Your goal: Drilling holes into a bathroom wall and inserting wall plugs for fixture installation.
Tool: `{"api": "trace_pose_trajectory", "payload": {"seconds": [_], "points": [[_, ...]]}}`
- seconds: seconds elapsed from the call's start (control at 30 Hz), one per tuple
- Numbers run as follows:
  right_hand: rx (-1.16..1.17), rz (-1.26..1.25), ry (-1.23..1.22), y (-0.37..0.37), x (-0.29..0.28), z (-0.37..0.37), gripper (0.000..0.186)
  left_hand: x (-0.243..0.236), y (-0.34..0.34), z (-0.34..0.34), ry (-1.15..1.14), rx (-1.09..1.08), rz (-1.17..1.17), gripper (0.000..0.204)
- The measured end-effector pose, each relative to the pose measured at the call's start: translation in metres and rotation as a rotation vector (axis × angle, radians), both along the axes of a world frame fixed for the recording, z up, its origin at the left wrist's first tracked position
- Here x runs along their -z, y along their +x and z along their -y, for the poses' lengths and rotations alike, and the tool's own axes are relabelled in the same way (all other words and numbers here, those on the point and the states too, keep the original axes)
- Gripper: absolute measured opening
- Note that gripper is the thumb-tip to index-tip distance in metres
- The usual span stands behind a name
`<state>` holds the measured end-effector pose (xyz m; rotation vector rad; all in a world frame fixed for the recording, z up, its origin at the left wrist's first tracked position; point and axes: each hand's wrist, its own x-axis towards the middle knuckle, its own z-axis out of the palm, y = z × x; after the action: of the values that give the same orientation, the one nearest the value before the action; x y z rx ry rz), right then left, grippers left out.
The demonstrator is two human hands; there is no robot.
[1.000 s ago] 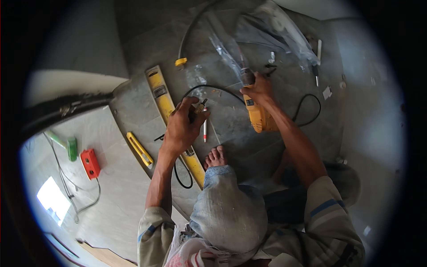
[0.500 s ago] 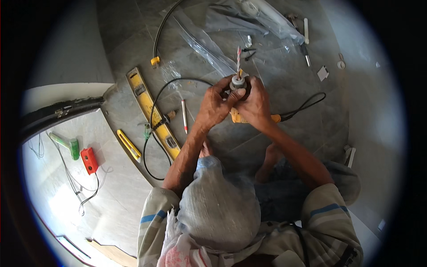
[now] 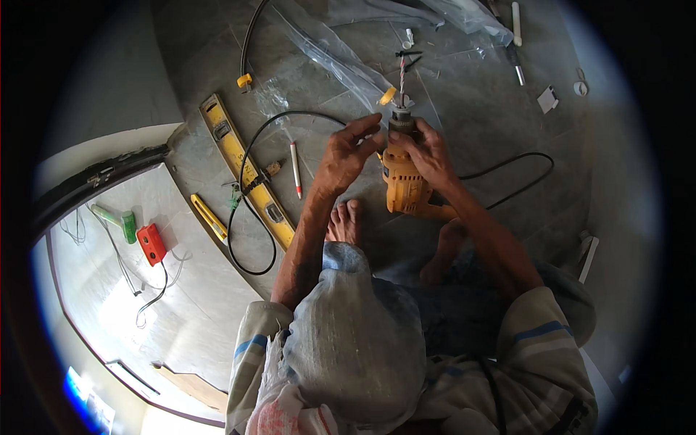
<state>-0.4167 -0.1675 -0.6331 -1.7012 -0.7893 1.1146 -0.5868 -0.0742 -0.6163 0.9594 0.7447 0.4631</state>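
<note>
A yellow corded drill (image 3: 406, 185) points away from me with a striped bit (image 3: 402, 76) in its chuck. My right hand (image 3: 428, 156) grips it around the neck just behind the chuck. My left hand (image 3: 349, 152) is just left of the chuck, fingers apart and slightly curled, holding nothing. A small yellow piece (image 3: 386, 96) lies beside the bit. Left of my left hand are a red-and-white pencil-like stick (image 3: 296, 170) and a yellow spirit level (image 3: 228, 138), with a dark key-like tool (image 3: 272, 168) on its cord lying across the level.
A yellow utility knife (image 3: 209, 216) lies left of the level. Farther left are a green mallet (image 3: 128, 225) and a red socket box (image 3: 151, 243). Plastic sheeting (image 3: 319, 51) and small scattered parts lie beyond the drill. My bare foot (image 3: 344, 225) is below my left hand.
My left hand let go of the small dark tool, which now lies on the level, joined my right hand at the chuck, then moved off leftward. The bit now shows in the chuck.
</note>
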Motion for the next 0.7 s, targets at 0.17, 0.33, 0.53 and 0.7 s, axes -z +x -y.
{"api": "trace_pose_trajectory", "payload": {"seconds": [0.17, 0.33, 0.53, 0.7], "points": [[-0.058, -0.26, -0.188, -0.004, 0.001, 0.002, 0.029, 0.019, -0.058, 0.032, 0.254, -0.023, -0.336, 0.039], [-0.109, -0.155, -0.181, -0.003, -0.025, -0.008, 0.029, 0.01, -0.146, 0.068, 0.613, -0.365, -0.853, 0.021], [0.006, 0.022, -0.113, -0.029, -0.007, -0.019, 0.045, -0.025, -0.188, 0.032, 1.063, -0.386, -1.15, 0.017], [-0.032, -0.02, -0.211, -0.02, -0.006, -0.013, 0.045, -0.017, -0.228, -0.006, 0.78, -0.527, -1.391, 0.017]]}}
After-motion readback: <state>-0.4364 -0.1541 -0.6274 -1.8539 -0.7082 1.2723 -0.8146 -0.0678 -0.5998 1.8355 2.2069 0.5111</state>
